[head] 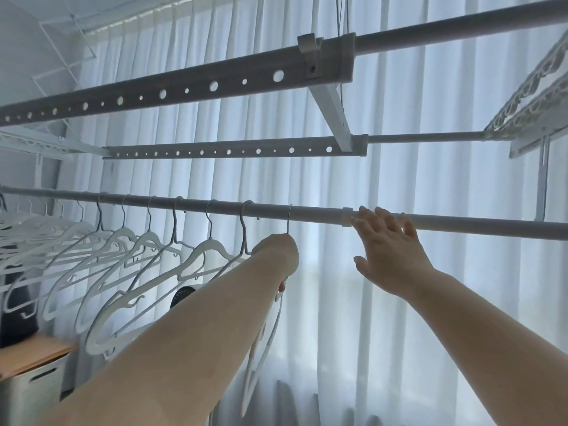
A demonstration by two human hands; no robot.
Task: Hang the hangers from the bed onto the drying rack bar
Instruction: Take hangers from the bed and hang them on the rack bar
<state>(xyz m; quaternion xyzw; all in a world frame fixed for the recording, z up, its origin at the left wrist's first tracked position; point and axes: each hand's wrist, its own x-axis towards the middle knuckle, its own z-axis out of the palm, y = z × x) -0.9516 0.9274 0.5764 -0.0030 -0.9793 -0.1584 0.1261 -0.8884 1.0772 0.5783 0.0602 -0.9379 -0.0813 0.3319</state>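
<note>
— Control: What is your left grip [278, 256] doing?

— Operator: It's wrapped round the neck of a white hanger [260, 361]. I see it from the back of the wrist, so most of the hold is hidden. The hook rises straight above the grip and reaches the bar [461, 224]. Whether it sits over the bar I can't tell (the wire is thin against the bright curtain [399, 118]). The hanger's body dangles below the grip, beside my forearm.

— Control: And the right grip [390, 253]?

— Operator: Wide, holding nothing. It's straight and spread, with the fingertips [366, 211] resting on the bar just right of a white collar [347, 217], which sits between my two grips.

— Control: Other hangers?

— Operator: A row of white hangers [196, 256] is hooked on the same bar, running off to the left of my left grip, the closest just beside it. Above both grips are two rails [184, 90] with holes. Far down to the left is a box [33, 382] with a wooden lid.
</note>
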